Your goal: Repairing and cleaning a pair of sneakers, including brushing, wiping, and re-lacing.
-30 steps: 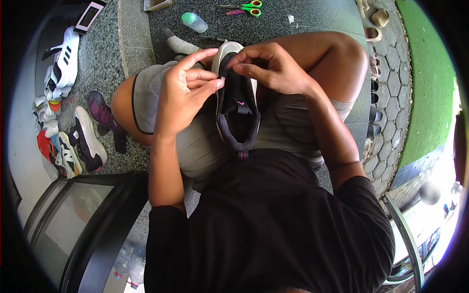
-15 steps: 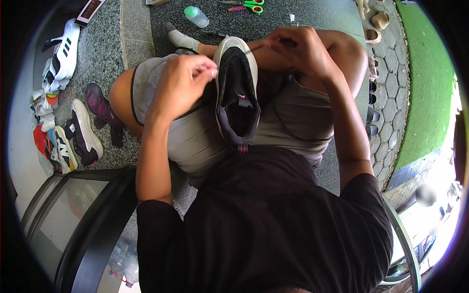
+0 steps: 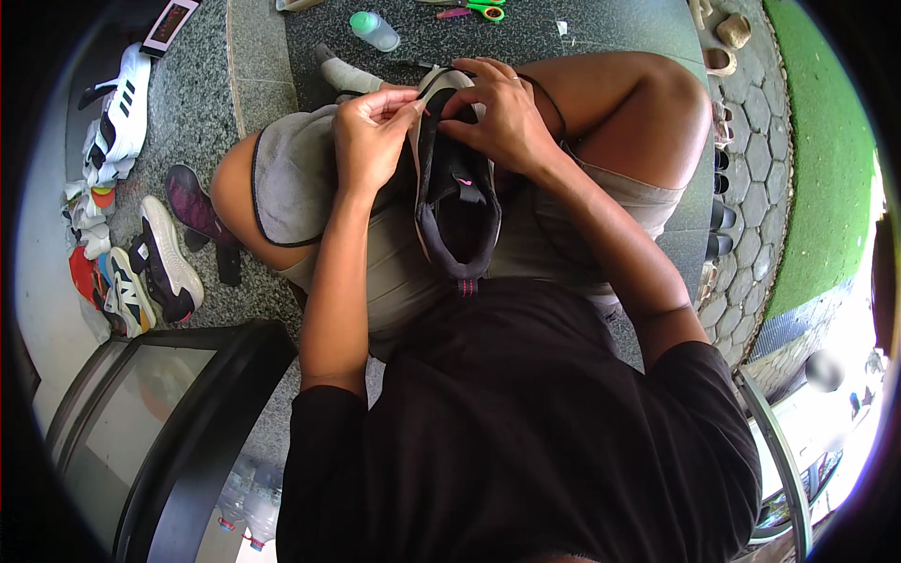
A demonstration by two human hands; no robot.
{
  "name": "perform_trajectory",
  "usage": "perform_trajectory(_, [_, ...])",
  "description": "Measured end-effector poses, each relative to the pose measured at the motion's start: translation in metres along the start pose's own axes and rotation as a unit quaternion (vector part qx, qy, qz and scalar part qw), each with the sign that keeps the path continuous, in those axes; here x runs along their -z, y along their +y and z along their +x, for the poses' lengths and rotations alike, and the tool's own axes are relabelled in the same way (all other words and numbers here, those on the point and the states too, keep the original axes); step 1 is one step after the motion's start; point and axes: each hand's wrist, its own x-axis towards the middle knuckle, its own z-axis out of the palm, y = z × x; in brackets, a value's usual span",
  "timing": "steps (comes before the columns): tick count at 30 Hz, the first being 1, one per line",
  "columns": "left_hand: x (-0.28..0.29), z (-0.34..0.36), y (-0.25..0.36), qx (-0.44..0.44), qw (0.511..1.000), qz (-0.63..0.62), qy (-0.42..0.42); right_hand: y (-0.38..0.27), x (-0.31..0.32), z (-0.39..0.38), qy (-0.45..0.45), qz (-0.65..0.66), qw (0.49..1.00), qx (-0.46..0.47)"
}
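Black shoe (image 3: 457,178) upper centre of frame, toe toward top edge, front part between both hands' fingertips. Left hand (image 3: 372,136) at toe's left rim, thumb and forefinger close together. Right hand (image 3: 504,114) over toe's right side, fingers bent. Cannot tell if either pinches.
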Motion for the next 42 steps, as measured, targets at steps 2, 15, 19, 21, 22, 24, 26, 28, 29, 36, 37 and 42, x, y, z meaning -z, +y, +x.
perform_trajectory(2, [-0.001,0.001,0.001,-0.017,0.999,0.033,0.002,0.001,-0.004,-0.001,0.006,0.003,1.0,-0.002])
perform_trajectory(15, [-0.005,-0.022,0.003,-0.171,0.959,0.218,0.058,-0.013,-0.019,-0.009,0.04,-0.015,0.999,-0.015])
perform_trajectory(19, [-0.005,-0.029,0.006,-0.188,0.953,0.232,0.055,-0.019,-0.021,-0.01,0.04,-0.041,0.998,-0.026])
perform_trajectory(21, [-0.004,-0.033,0.012,-0.186,0.957,0.221,0.038,-0.019,-0.023,-0.011,0.044,-0.049,0.998,-0.012])
perform_trajectory(22, [-0.001,-0.038,0.017,-0.182,0.955,0.232,0.029,-0.021,-0.024,-0.011,0.046,-0.054,0.997,-0.017])
perform_trajectory(24, [0.004,-0.043,0.015,-0.183,0.951,0.247,0.019,-0.025,-0.024,-0.013,0.041,-0.059,0.997,-0.023])
perform_trajectory(26, [0.006,-0.046,0.018,-0.158,0.955,0.252,0.013,-0.017,-0.03,-0.018,0.028,0.01,0.999,-0.044])
perform_trajectory(28, [0.002,-0.049,0.018,-0.152,0.949,0.277,0.013,-0.012,-0.032,-0.027,0.007,0.051,0.998,-0.045])
perform_trajectory(29, [0.002,-0.049,0.023,-0.185,0.942,0.281,0.01,-0.012,-0.034,-0.031,0.011,0.045,0.998,-0.044])
perform_trajectory(36, [0.001,-0.056,0.031,-0.055,0.954,0.288,-0.055,-0.036,-0.008,-0.017,0.009,0.003,0.997,-0.08])
perform_trajectory(37, [-0.002,-0.056,0.031,-0.062,0.961,0.267,-0.034,-0.038,-0.002,-0.008,0.007,-0.03,0.997,-0.072])
perform_trajectory(42, [-0.012,-0.064,0.008,-0.04,0.98,0.197,-0.011,-0.05,-0.006,0.014,-0.053,-0.165,0.984,-0.04])
